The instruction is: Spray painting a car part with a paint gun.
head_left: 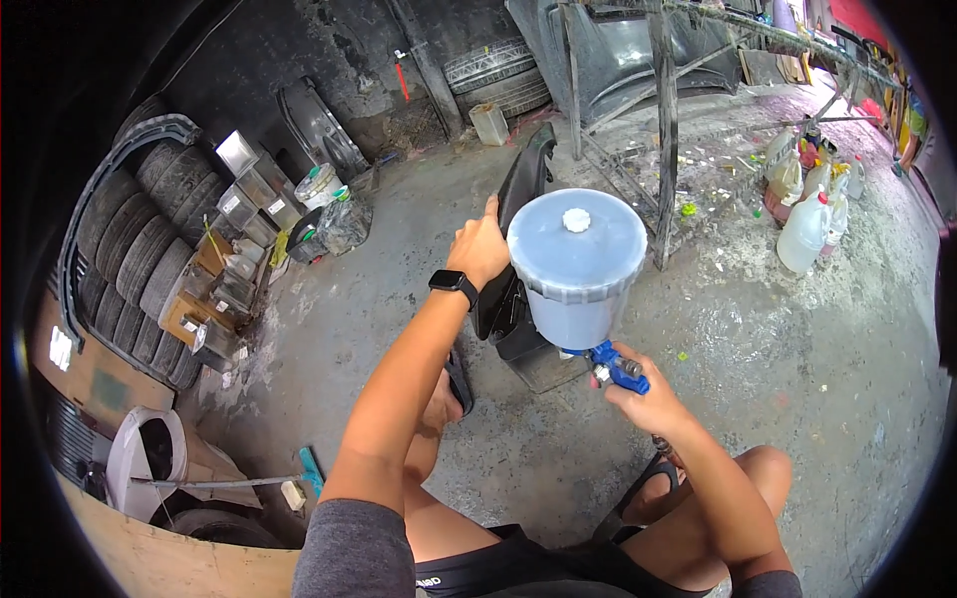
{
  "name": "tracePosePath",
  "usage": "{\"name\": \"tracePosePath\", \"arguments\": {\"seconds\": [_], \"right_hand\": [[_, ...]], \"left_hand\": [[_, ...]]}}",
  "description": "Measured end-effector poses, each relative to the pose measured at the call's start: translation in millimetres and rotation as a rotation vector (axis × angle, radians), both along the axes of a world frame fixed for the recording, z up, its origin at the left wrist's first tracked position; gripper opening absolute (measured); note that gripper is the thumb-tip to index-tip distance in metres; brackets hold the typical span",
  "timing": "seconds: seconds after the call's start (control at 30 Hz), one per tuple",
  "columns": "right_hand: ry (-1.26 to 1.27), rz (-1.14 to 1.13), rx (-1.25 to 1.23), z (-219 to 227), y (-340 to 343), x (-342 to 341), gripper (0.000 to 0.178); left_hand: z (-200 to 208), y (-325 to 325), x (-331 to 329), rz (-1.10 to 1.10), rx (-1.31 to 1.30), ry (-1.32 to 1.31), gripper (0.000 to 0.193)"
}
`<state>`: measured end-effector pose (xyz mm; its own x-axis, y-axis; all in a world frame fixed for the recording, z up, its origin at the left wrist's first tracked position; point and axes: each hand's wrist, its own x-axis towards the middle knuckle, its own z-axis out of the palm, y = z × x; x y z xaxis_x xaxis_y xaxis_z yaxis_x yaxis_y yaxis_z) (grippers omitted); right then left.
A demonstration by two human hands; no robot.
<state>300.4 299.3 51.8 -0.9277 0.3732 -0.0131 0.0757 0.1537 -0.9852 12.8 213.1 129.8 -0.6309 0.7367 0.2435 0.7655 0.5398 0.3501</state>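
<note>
My right hand [646,397] grips a spray gun [626,373] with a blue body, in front of me. On top of the gun sits a large translucent cup [583,309], closed by a lid with a small white cap; a hose fitting hangs below my hand. My left hand [478,242] holds the edge of a black car body panel [526,179], its index finger stretched along it. The panel stands tilted just left of the cup, which hides part of it. Its lower end is by a dark block-like support [538,364] on the floor.
Stacked tyres [130,229] and metal cans [249,199] line the left side. A wooden stand [663,130] rises beyond the panel, before a car hood [638,60]. Plastic jugs [803,231] stand at right. A bin [150,448] and a squeegee [311,470] are at lower left.
</note>
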Motion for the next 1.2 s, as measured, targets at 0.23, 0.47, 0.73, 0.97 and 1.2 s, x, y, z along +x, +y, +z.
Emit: {"name": "tracePosePath", "arguments": {"seconds": [0.23, 0.47, 0.73, 0.97, 1.2], "right_hand": [[-0.045, -0.024, -0.024, -3.7, 3.5, -2.6, 0.042], [-0.044, -0.06, 0.041, -13.9, 4.2, -7.2, 0.043], [-0.056, -0.05, 0.028, -7.1, 3.2, -9.3, 0.042], [-0.074, -0.086, 0.055, -9.6, 4.5, -11.4, 0.041], [-0.076, -0.111, 0.122, -17.4, 7.9, -13.5, 0.05]], "left_hand": [[9.1, 7.7, 8.5, 0.071, -0.012, -0.028, 0.084], [6.6, 7.9, 7.3, 0.054, -0.009, -0.01, 0.084], [2.3, 5.8, 4.6, 0.039, 0.009, 0.035, 0.081], [6.5, 6.8, 7.2, 0.07, -0.015, -0.016, 0.076], [3.1, 5.2, 2.2, 0.038, -0.017, 0.02, 0.077]]}}
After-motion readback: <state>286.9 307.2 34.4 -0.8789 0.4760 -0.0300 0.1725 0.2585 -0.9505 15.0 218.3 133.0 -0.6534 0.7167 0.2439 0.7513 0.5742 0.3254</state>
